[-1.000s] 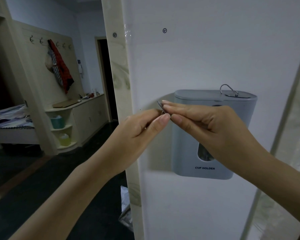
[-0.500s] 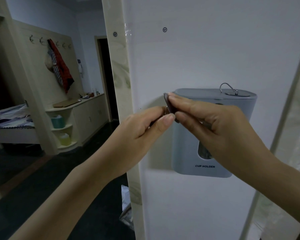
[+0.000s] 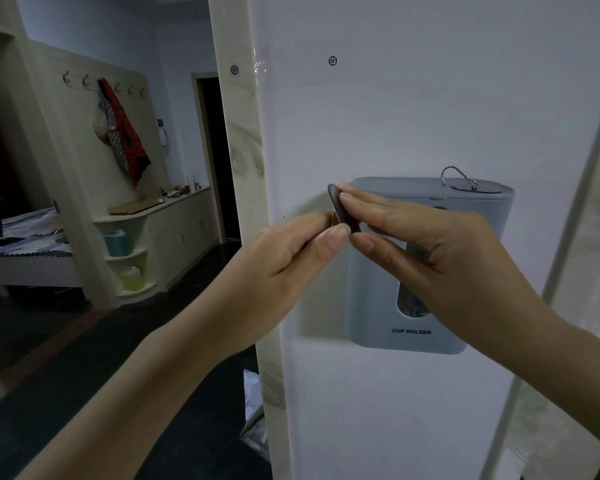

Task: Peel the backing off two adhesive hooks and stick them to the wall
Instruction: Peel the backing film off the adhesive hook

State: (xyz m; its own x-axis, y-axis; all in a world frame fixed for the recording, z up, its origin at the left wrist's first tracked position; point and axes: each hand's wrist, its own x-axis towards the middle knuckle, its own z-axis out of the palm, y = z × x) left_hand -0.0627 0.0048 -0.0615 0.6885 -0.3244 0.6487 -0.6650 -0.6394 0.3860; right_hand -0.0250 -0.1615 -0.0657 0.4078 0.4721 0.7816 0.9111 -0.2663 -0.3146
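Two hands held one small adhesive hook in front of a white wall.

The white wall (image 3: pixel 413 109) filled the right part of the view, and a grey cup holder (image 3: pixel 378 306) was fixed on it. The left hand (image 3: pixel 284 258) and the right hand (image 3: pixel 430 244) met just beside the upper left corner of the cup holder. Both hands pinched the same dark adhesive hook (image 3: pixel 336 206): the left one with thumb and forefinger at its lower edge, the right one with fingers on its upper part and thumb below. I could not tell if the adhesive hook touched the wall. A wire hook (image 3: pixel 459 180) on a round base lay on top of the cup holder. Far left, a counter (image 3: pixel 174 199) stood by another wall.
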